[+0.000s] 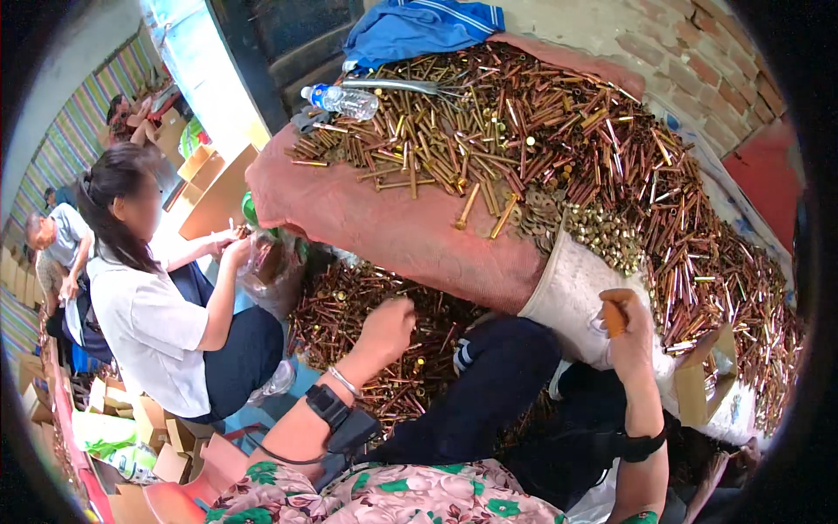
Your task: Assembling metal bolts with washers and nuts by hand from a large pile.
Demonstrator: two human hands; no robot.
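My left hand [389,330] is closed above a lower heap of bolts [336,310], its fingers curled in; whatever may be inside them is hidden. My right hand [630,336] is also closed, beside a white cloth sack [572,284]. Orange coverings [614,316] show on its fingers, and I cannot make out anything held there. Ahead lies a large pile of long, brassy bolts [567,122] on a raised surface draped in reddish cloth [393,214]. Flat round washers [539,215] and a mound of small nuts [608,237] sit at the pile's near side.
An open cardboard box [705,375] stands right of my right hand. A plastic bottle [345,101] and blue cloth [419,31] lie at the far side. To the left a person in a white shirt [153,323] handles a clear plastic bag [266,271]. Cartons [157,424] stand lower left.
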